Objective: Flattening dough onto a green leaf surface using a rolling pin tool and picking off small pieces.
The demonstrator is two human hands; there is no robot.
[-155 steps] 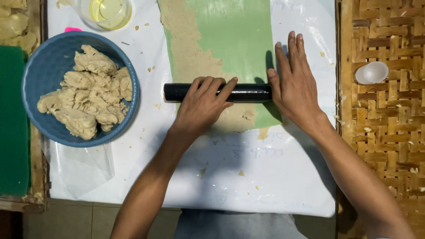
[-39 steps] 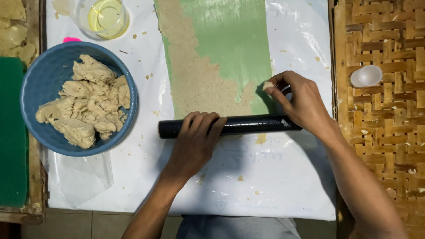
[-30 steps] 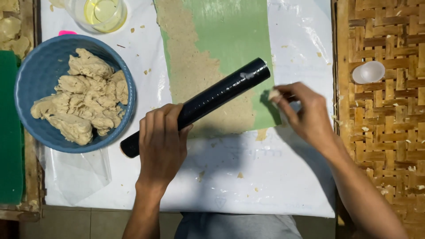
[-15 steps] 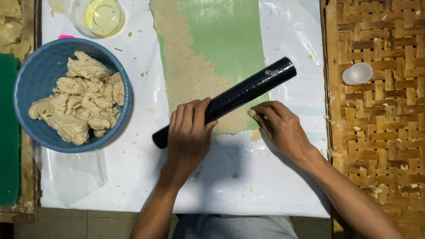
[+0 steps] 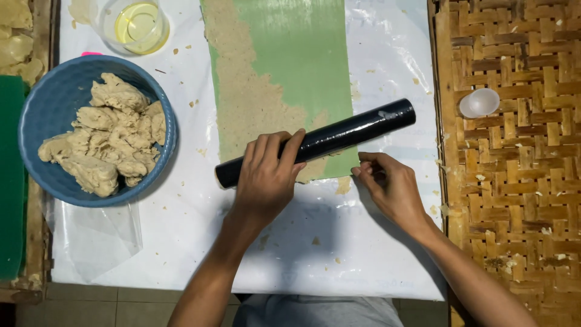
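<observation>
Glossy black rolling pin [image 5: 339, 136] over a pale green sheet [image 5: 302, 66] partly coated with a speckled beige layer of dough [image 5: 242, 103], all on a white plastic cover [image 5: 181, 230] flecked with beige crumbs. Blue bowl [image 5: 42, 109] filled with tan dough lumps [image 5: 109, 136]; clear cup [image 5: 134, 24] of yellow liquid. Brown woven mat [image 5: 520, 181] in a checkered basket-weave pattern, bearing a small translucent white cup [image 5: 479, 103]; dark green slab [image 5: 11, 181] at the far left edge.

Even, fairly bright overhead light on a white plastic sheet [image 5: 375, 254], which shows soft glare in its wrinkles. The black rolling pin [image 5: 357, 130] carries a thin shiny highlight. Faint grey shadows fall below both hands and forearms. Focus is sharp throughout; corners darken slightly, with no obvious motion blur
</observation>
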